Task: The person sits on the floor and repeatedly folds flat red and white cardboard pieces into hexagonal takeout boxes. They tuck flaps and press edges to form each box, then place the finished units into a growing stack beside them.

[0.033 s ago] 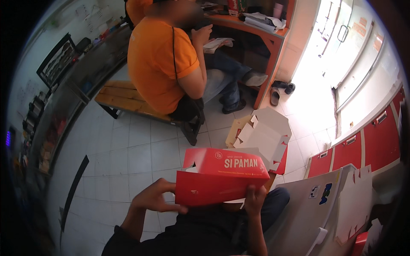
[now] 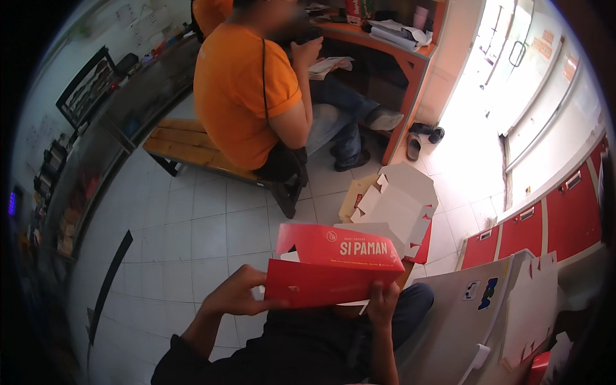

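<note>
A red cardboard food box (image 2: 333, 282) with white print is held up in front of me, partly folded. An opening shows at its left end, with a bit of white inner board in it. My left hand (image 2: 240, 292) grips that end, its thumb along the lower front face and the other fingers partly hidden at the side. My right hand (image 2: 383, 301) pinches the lower right corner, thumb on the front and the remaining fingers mostly out of sight. Just beyond the box lies a pile of unfolded cartons (image 2: 401, 202), white inside and red outside.
A person in an orange shirt (image 2: 247, 102) sits on a wooden bench (image 2: 186, 144) ahead, facing an orange desk (image 2: 420, 54). A grey-white appliance (image 2: 449, 301) with flat cardboard (image 2: 529, 311) stands at my right. Red drawers (image 2: 568, 208) line the right wall; sandals (image 2: 414, 146) lie near the doorway.
My left thumb has moved up from below the box's lower edge onto its front face. The box has shifted very slightly; my right hand keeps its grip.
</note>
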Tool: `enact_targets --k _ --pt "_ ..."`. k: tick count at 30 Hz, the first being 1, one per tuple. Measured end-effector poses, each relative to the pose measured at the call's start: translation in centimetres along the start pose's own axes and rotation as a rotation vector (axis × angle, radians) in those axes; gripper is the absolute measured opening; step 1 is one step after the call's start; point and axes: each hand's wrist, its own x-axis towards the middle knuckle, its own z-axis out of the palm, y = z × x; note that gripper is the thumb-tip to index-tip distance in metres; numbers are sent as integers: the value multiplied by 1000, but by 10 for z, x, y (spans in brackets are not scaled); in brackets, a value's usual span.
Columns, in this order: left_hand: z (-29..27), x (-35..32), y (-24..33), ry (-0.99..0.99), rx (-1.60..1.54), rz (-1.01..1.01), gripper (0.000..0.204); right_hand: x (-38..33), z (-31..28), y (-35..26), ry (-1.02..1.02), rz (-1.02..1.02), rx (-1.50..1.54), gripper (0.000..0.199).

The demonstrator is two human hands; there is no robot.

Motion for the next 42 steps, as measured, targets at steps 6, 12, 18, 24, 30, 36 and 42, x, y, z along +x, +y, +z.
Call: enact_targets --k 6,12,18,24,30,36,42 --pt "17 36 15 177 563 679 35 -11 -25 -15 -115 271 98 51" --pt "18 38 15 -7 558 446 19 13 -40 -53 -184 211 -170 63" --pt "30 42 14 -85 518 589 13 46 -1 -93 -12 -269 -345 63" --pt "30 43 7 -242 335 360 23 29 -18 -82 -231 24 135 44" --pt "40 60 -36 -664 -640 -307 30 35 -11 -92 -152 -413 128 39" --pt "60 74 -39 -677 -543 -170 38 43 -22 -114 -641 -72 -23 46" --pt "75 70 -35 -575 -453 -313 36 47 -40 -100 -997 -130 -318 45"
